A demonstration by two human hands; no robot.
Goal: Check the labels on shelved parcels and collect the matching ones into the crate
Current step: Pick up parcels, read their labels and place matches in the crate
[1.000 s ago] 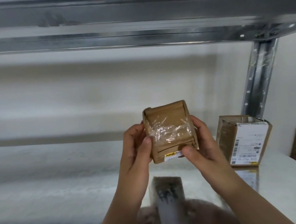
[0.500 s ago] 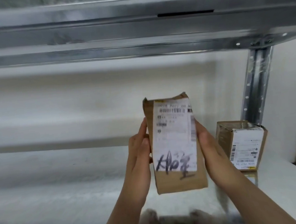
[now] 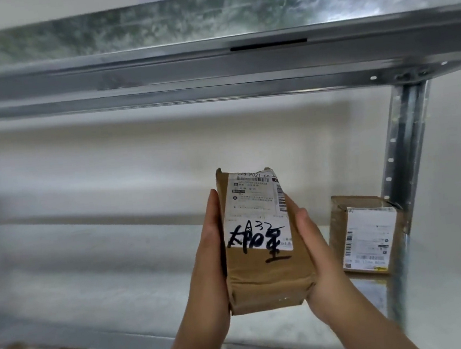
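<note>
Light was soft, even, fairly bright. Glare sat on upper shelf (image 3: pixel 348 11) toward right edge. Parcel (image 3: pixel 262 273) was sharp; lower shelf (image 3: pixel 92 274) was blur-smeared, bowed at edges.

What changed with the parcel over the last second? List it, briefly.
The parcel was turned over and stood upright: its taped side faced the camera, now the label with black handwriting does. The left hand and right hand kept their grip on its sides throughout. The other parcel on the shelf stayed beside the post.
</note>
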